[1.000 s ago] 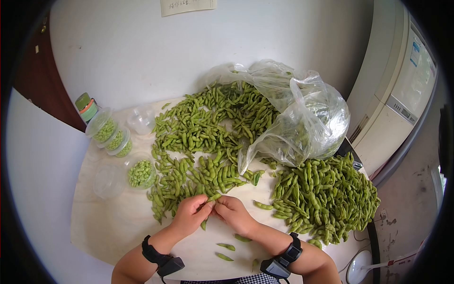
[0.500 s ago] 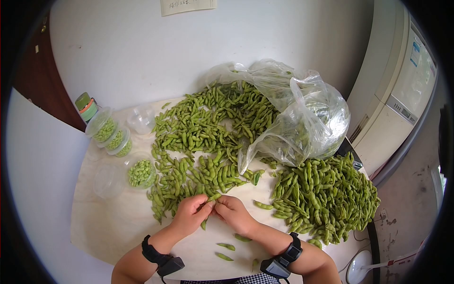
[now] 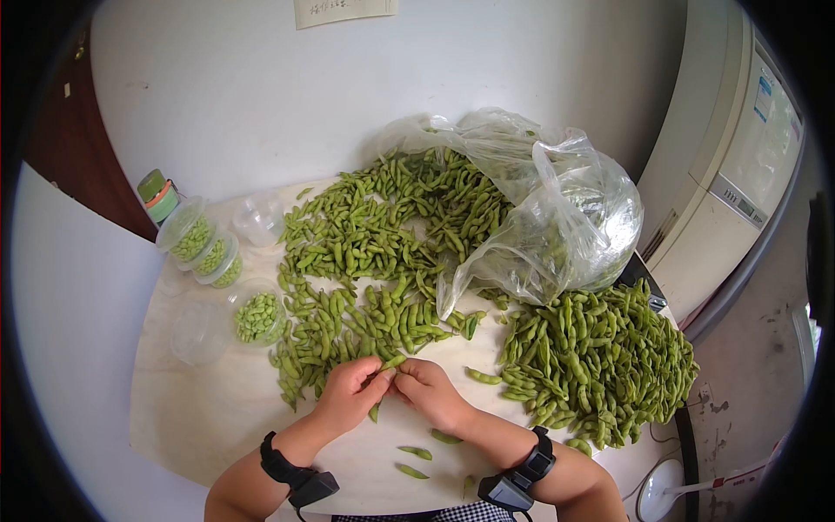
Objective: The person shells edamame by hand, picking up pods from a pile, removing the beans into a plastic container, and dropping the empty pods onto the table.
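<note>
Both my hands meet over the near middle of the table, fingers closed around a green soybean pod (image 3: 394,362). My left hand (image 3: 350,396) pinches it from the left, and my right hand (image 3: 428,391) from the right. Part of the pod hides behind the fingers. Just beyond them spreads a wide layer of soybean pods (image 3: 348,248). A few loose pods (image 3: 412,471) lie between my forearms. At the left, an open clear tub (image 3: 280,326) holds shelled green beans (image 3: 257,317).
A clear plastic bag (image 3: 574,226) with pods inside slumps at the back right. In front of it rises a heap of pods (image 3: 600,365). Lidded tubs of beans (image 3: 193,239), an empty cup (image 3: 259,219), a clear lid (image 3: 199,332) and a green bottle (image 3: 158,196) stand at the left.
</note>
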Demonstrator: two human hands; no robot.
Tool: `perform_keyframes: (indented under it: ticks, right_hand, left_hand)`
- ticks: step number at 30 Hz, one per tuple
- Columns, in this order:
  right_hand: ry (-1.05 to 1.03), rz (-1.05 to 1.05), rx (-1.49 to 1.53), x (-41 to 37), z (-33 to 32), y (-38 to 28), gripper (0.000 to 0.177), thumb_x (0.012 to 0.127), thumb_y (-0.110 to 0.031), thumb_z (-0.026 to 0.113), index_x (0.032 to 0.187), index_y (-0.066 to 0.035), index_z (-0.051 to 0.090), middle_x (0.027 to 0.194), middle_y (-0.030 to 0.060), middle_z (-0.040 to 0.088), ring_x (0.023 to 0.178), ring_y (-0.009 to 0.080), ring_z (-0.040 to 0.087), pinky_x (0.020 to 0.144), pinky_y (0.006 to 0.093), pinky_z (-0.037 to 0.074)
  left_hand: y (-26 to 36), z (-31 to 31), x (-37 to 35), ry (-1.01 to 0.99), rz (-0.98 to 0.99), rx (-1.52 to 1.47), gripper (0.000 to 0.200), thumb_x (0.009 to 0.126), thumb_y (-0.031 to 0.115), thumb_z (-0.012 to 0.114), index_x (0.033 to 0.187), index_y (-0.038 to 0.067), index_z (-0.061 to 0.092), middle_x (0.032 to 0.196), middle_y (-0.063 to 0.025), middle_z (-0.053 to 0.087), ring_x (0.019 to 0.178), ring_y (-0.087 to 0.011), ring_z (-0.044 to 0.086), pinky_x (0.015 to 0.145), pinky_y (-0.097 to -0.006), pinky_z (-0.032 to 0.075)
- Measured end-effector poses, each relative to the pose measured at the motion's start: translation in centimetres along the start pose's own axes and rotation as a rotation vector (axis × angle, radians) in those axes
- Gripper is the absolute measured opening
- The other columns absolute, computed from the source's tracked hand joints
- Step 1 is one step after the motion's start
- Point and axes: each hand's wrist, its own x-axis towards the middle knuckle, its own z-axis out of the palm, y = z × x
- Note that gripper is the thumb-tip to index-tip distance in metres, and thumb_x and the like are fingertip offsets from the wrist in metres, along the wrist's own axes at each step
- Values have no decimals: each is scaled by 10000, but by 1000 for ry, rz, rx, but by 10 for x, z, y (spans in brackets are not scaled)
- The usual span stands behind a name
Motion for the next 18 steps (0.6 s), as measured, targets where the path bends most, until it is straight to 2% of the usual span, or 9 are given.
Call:
perform_keyframes:
  ticks: [18]
  right_hand:
    - [7, -3, 6, 0, 1, 1, 230, 853, -147, 445, 880, 47, 565, 800, 133, 581, 757, 199, 544, 730, 311, 433]
  left_hand:
    - [-1, 1, 0, 15, 0, 11, 248, 876, 122, 544, 674, 13, 450, 565, 7, 425, 527, -48, 357, 448, -238, 298]
